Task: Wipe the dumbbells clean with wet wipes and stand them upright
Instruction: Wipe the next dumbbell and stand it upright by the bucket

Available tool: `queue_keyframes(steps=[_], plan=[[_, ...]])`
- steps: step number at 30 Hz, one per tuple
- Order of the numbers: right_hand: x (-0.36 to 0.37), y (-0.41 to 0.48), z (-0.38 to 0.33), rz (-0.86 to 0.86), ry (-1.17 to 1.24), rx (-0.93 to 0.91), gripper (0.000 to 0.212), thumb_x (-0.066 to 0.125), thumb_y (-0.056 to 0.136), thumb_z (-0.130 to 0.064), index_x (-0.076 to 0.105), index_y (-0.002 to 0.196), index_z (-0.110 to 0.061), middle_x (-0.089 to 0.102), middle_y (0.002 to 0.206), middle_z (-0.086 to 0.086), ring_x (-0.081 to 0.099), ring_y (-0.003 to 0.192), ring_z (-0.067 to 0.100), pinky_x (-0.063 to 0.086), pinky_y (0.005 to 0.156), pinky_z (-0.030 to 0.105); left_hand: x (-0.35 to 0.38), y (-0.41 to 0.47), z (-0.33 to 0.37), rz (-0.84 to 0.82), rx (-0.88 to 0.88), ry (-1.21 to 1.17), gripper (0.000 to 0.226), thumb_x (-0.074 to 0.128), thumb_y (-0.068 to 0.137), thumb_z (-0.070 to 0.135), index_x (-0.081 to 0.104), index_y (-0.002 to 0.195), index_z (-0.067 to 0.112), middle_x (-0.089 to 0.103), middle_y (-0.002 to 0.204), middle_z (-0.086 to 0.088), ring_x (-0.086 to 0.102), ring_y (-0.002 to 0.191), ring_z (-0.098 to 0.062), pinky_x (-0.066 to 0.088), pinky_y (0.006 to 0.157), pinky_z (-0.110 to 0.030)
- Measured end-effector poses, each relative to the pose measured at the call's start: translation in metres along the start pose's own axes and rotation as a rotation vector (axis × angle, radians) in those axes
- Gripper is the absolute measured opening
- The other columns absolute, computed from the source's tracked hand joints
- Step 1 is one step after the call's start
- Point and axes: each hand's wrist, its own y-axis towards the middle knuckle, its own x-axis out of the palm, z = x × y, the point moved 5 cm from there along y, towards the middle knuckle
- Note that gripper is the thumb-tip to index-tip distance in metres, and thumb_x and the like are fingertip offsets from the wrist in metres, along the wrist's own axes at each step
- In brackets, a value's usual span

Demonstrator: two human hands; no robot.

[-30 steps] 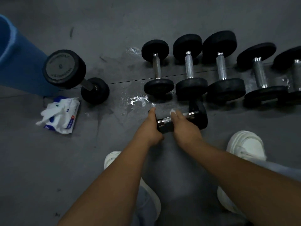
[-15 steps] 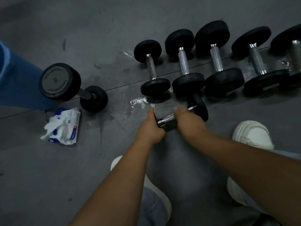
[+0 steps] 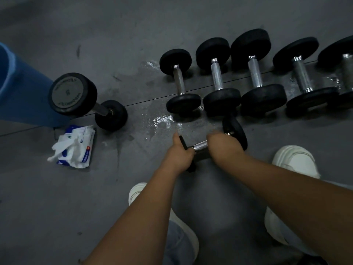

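Note:
A small black dumbbell with a chrome handle lies tilted in front of me, just off the floor or on it, I cannot tell which. My left hand grips its near black end, thumb pointing forward. My right hand is curled over the handle's far part, beside the other black head; a wipe under it is not visible now. A pack of wet wipes lies at the left with a white wipe sticking out.
Several black dumbbells lie in a row behind on the grey floor. A larger dumbbell stands upright at left beside a blue object. A wet patch shines mid-floor. My white shoes flank my arms.
My right hand has slid along the handle toward the far head, covering the white wipe seen earlier. My left hand keeps its grip on the near end. The view has shifted slightly.

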Motion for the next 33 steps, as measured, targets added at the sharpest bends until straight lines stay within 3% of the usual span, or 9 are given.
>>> queue_keyframes(steps=[3,7,12,15,20,24,28,30,33], plan=[[0.001,-0.003,-0.017,-0.015,0.066,-0.094,0.026,0.047,0.091,-0.014,0.057,0.115,-0.016,0.061,0.116,0.011,0.06,0.107,0.032,0.049,0.086,0.037,0.001,-0.001,0.001,0.004,0.002,0.014,0.08,0.051,0.096,0.021,0.001,0.158,0.018,0.045,0.146,-0.02,0.05,0.127,-0.035,0.041,0.101,-0.034],[0.003,-0.004,-0.007,0.028,0.089,0.032,0.022,0.043,0.089,-0.007,0.054,0.108,-0.013,0.063,0.111,0.012,0.06,0.103,0.032,0.047,0.082,0.037,0.0,0.0,0.002,0.007,-0.005,0.008,0.077,0.051,0.096,0.02,0.004,0.158,0.018,0.045,0.147,-0.018,0.048,0.129,-0.034,0.038,0.102,-0.033],[0.01,-0.003,-0.02,0.021,0.245,-0.121,0.04,0.051,0.085,-0.011,0.058,0.123,-0.02,0.061,0.124,0.008,0.057,0.115,0.029,0.048,0.094,0.04,0.001,0.003,0.0,0.0,-0.006,0.01,0.078,0.05,0.096,0.02,0.002,0.157,0.019,0.049,0.143,-0.02,0.052,0.124,-0.035,0.041,0.101,-0.037],[0.021,-0.002,-0.014,-0.085,0.097,-0.106,0.03,0.047,0.09,-0.011,0.058,0.117,-0.018,0.056,0.122,0.008,0.053,0.117,0.029,0.048,0.092,0.039,0.001,0.002,0.0,-0.001,-0.012,0.019,0.078,0.051,0.096,0.022,0.003,0.157,0.019,0.047,0.144,-0.02,0.051,0.125,-0.035,0.04,0.101,-0.035],[-0.005,0.009,-0.013,0.118,0.286,-0.145,0.034,0.051,0.083,-0.005,0.062,0.113,-0.015,0.061,0.114,0.011,0.058,0.105,0.03,0.047,0.088,0.035,0.0,0.003,0.0,0.006,-0.003,0.019,0.077,0.052,0.095,0.023,0.005,0.157,0.019,0.05,0.14,-0.02,0.053,0.122,-0.035,0.043,0.101,-0.038],[0.013,0.001,-0.015,-0.092,0.031,-0.197,0.025,0.051,0.087,-0.012,0.064,0.108,-0.017,0.057,0.115,0.011,0.057,0.106,0.032,0.046,0.084,0.035,0.002,0.0,0.0,-0.001,0.003,0.015,0.076,0.053,0.095,0.023,0.007,0.156,0.019,0.051,0.139,-0.019,0.053,0.121,-0.035,0.043,0.098,-0.036],[-0.004,-0.007,0.0,0.198,0.468,0.075,0.017,0.051,0.085,-0.006,0.067,0.084,-0.01,0.065,0.091,0.007,0.06,0.087,0.025,0.043,0.072,0.029,0.001,0.002,-0.001,0.006,-0.005,0.001,0.075,0.054,0.095,0.023,0.01,0.155,0.019,0.053,0.135,-0.019,0.054,0.118,-0.034,0.043,0.097,-0.035],[0.029,-0.023,0.006,0.04,0.772,0.323,0.018,0.047,0.091,-0.002,0.063,0.083,-0.004,0.065,0.093,0.014,0.059,0.077,0.027,0.045,0.071,0.035,-0.001,0.004,0.001,0.006,0.0,-0.007,0.073,0.054,0.095,0.022,0.012,0.154,0.018,0.054,0.134,-0.017,0.055,0.117,-0.032,0.04,0.09,-0.029],[0.075,-0.034,0.006,-0.16,1.829,0.888,0.026,0.031,0.094,0.012,0.053,0.092,-0.001,0.053,0.103,0.018,0.056,0.082,0.021,0.054,0.081,0.031,0.0,0.002,-0.001,0.0,0.01,0.009,0.072,0.053,0.096,0.022,0.011,0.154,0.019,0.052,0.137,-0.017,0.055,0.118,-0.032,0.043,0.092,-0.03]])
